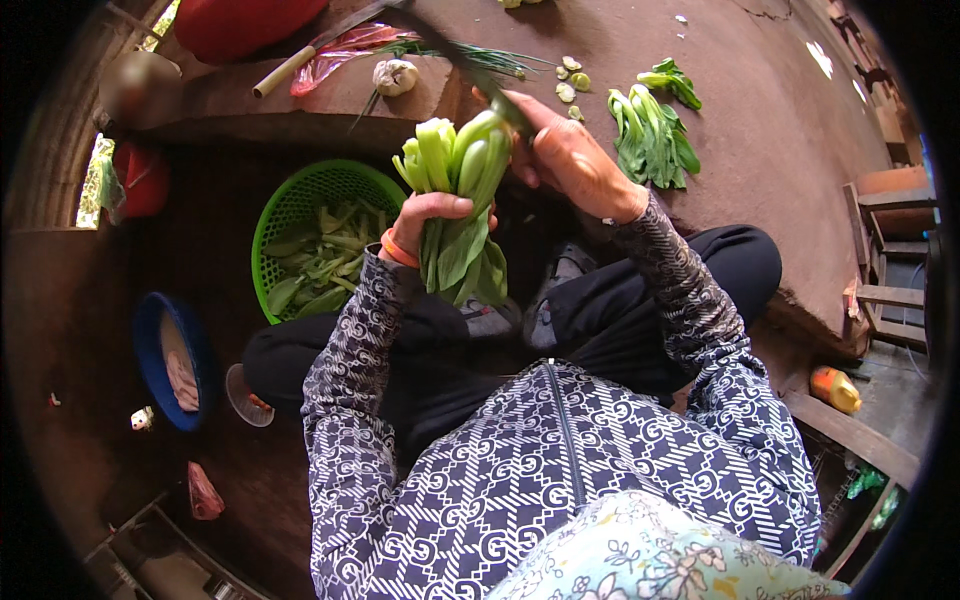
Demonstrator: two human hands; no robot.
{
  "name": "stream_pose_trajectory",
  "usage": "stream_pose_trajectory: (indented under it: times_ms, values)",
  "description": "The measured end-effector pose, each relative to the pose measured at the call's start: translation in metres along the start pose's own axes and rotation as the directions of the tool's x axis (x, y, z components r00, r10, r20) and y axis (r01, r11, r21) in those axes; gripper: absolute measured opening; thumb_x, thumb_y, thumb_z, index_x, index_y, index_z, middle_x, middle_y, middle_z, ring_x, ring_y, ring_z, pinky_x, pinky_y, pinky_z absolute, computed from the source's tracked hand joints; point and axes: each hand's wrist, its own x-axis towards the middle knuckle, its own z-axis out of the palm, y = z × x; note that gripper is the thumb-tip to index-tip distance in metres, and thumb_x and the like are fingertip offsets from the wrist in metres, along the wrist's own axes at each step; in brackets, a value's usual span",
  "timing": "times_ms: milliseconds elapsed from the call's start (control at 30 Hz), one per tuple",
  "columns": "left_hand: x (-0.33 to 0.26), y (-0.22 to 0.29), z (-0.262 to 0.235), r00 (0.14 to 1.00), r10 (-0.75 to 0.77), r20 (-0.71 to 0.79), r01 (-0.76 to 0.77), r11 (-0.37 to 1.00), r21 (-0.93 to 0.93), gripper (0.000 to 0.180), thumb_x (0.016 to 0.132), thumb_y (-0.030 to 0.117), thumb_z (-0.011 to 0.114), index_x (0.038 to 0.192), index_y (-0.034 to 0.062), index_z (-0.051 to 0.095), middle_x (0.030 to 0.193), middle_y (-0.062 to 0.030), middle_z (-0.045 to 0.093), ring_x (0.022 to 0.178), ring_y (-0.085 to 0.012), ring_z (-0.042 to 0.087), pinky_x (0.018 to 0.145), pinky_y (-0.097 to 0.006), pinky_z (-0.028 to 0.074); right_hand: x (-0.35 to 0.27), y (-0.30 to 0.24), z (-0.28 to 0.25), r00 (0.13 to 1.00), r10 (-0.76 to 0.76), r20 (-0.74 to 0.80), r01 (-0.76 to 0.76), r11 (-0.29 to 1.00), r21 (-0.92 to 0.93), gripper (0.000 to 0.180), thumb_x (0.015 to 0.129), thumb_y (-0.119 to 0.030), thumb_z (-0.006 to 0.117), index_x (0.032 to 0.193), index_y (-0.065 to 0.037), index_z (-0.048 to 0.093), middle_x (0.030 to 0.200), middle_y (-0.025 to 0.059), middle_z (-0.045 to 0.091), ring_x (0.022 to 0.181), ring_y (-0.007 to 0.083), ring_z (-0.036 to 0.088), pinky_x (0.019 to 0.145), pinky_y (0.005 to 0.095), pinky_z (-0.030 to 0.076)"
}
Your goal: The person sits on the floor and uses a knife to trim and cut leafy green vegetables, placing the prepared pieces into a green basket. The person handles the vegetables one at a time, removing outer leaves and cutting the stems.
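Observation:
In front of my lap, my left hand (428, 218) is closed around a bunch of bok choy (480, 165). Its pale cut stems point up and its leaves hang down. My right hand (580, 160) grips a knife (462, 62) beside the stems; the dark blade slants up and left, away from me, and the fingers hide its handle. Below the bunch to the left, loose green leaves (325, 250) fill part of a bright green plastic basket (262, 235). More bok choy (645, 140) lies on the raised ledge to the right, near several cut-off stem ends (566, 92).
Garlic (395, 77), thin green stalks (480, 55) and a wooden-handled tool (285, 72) rest on the ledge (760, 150). At left stand a blue basin (150, 350) and a clear bowl (245, 400). A yellow bottle (835, 390) and wooden frame (890, 295) are at right.

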Motion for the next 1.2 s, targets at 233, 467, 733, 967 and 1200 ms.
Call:
stream_pose_trajectory:
  times_ms: [233, 467, 733, 967, 1200]
  values:
    - [-0.014, 0.015, 0.012, 0.989, -0.116, -0.092, 0.112, 0.992, -0.053, 0.045, 0.075, 0.009, 0.064, 0.119, 0.0013, 0.063, 0.094, -0.0102, 0.069, 0.078, -0.0221, 0.069, 0.074, -0.034, 0.058, 0.0, 0.0, -0.001, 0.998, -0.004, 0.066, 0.014, 0.989, -0.147, 0.072, 0.098, -0.061, 0.042, 0.15, -0.011, 0.035, 0.086, 0.0254, 0.066, 0.082, 0.0454, 0.066, 0.073, 0.0478, 0.048]
    - [-0.009, 0.014, 0.012, 0.994, -0.107, -0.015, 0.107, 0.994, -0.01, 0.042, 0.075, 0.017, 0.066, 0.113, -0.0001, 0.062, 0.089, -0.0128, 0.068, 0.077, -0.0237, 0.069, 0.073, -0.035, 0.057, 0.002, 0.002, 0.001, 1.0, -0.004, -0.023, -0.003, 0.963, -0.271, 0.063, 0.097, -0.06, 0.048, 0.128, -0.005, 0.049, 0.086, 0.0263, 0.067, 0.086, 0.0471, 0.066, 0.073, 0.0467, 0.051]
    - [-0.012, 0.009, 0.031, 0.986, -0.164, 0.041, 0.162, 0.986, 0.043, 0.048, 0.074, 0.019, 0.068, 0.117, 0.0011, 0.059, 0.094, -0.0112, 0.065, 0.081, -0.0209, 0.065, 0.075, -0.033, 0.055, -0.002, 0.016, 0.004, 0.987, 0.005, -0.158, -0.069, 0.915, -0.398, 0.062, 0.097, -0.062, 0.046, 0.105, -0.002, 0.055, 0.076, 0.0246, 0.064, 0.076, 0.0436, 0.066, 0.068, 0.046, 0.05]
    - [-0.012, 0.009, 0.043, 0.998, 0.026, 0.051, -0.03, 0.996, 0.086, 0.054, 0.073, 0.005, 0.071, 0.126, 0.0045, 0.059, 0.106, -0.0076, 0.065, 0.09, -0.0191, 0.065, 0.081, -0.034, 0.054, 0.013, 0.056, -0.037, 0.853, 0.233, -0.467, -0.304, 0.949, -0.08, 0.079, 0.095, -0.074, 0.037, 0.134, -0.006, 0.05, 0.084, 0.0115, 0.066, 0.068, 0.02, 0.065, 0.066, 0.0345, 0.05]
    - [-0.004, 0.022, 0.024, 0.937, 0.347, -0.044, -0.325, 0.91, 0.257, 0.044, 0.08, 0.005, 0.078, 0.121, 0.0043, 0.062, 0.109, -0.0038, 0.067, 0.1, -0.016, 0.064, 0.09, -0.033, 0.052, 0.006, 0.095, -0.07, 0.648, 0.381, -0.66, -0.533, 0.845, -0.035, 0.095, 0.091, -0.08, 0.037, 0.157, -0.013, 0.022, 0.086, 0.0123, 0.069, 0.064, 0.0181, 0.063, 0.059, 0.031, 0.049]
